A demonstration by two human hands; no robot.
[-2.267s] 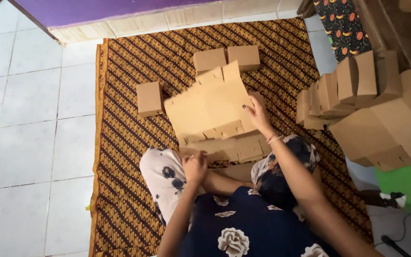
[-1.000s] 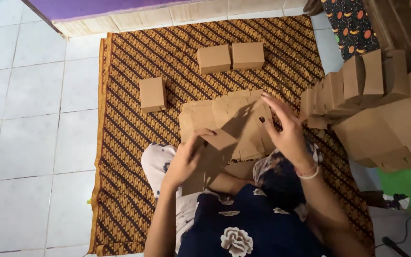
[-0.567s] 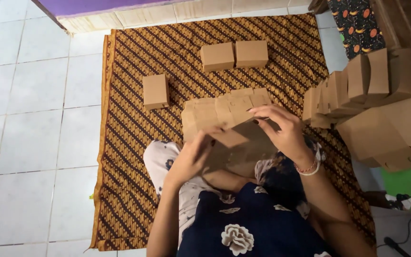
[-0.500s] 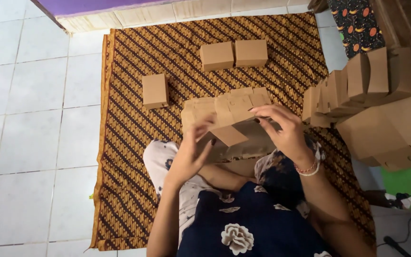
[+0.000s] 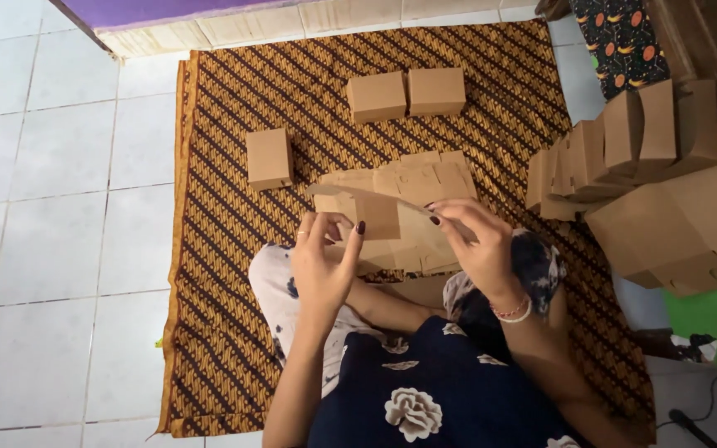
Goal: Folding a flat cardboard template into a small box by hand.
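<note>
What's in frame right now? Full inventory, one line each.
folded boxes: 2, brown, side by side at the mat's far end
single folded box: 1, brown, left part of the mat
flat box blank: 1, brown, held up in both hands
stack of flat blanks: several, brown, on the mat under the hands
nested box pile: many, brown, right edge of the mat
patterned mat: 1, brown and gold, on the floor
tiled floor: white, left of the mat
left hand: 1, dark nails, grip on the blank's near edge
right hand: 1, bracelet at the wrist, grip on the blank's right side
</note>
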